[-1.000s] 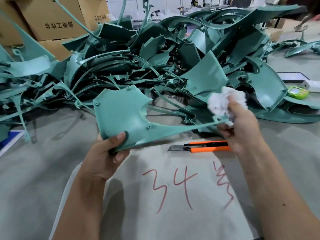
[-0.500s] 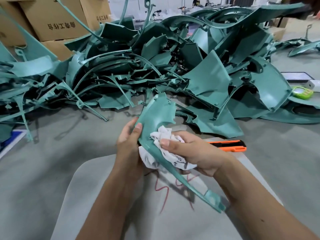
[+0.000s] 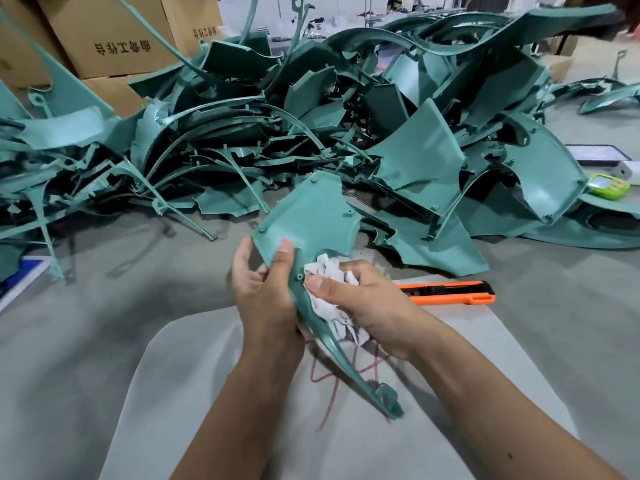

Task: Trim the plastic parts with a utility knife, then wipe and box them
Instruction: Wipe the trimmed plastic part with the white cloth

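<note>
A grey counter [image 3: 86,341] fills the lower view, and across its far side, from nine o'clock round to three o'clock, sprawls a big heap of teal plastic parts [image 3: 311,133]: curved panels, thin arcs and jagged offcuts piled over one another. Behind the heap at eleven o'clock stand cardboard boxes [image 3: 114,39] with dark printed characters on their sides. At six o'clock a pale sheet [image 3: 207,393] lies on the counter, with red marks drawn on it that show partly beneath the forearms.

At the centre, a teal plastic part [image 3: 308,216] is held above the sheet, its broad fan-shaped end tilted up toward twelve o'clock and its narrow curved tail running down to five o'clock, ending in a small hooked tab. The left hand [image 3: 263,289] grasps this part at the waist, thumb on the near face and fingers curled behind. The right hand [image 3: 360,299] clutches a crumpled white cloth [image 3: 329,271], thumb on top, pressing it against the part just beside the left thumb.

At three o'clock from the hands, an orange and black utility knife [image 3: 450,293] lies flat on the counter. Farther out at two o'clock sits a small lime-green device [image 3: 607,186] near a dark-rimmed flat object [image 3: 599,154].
</note>
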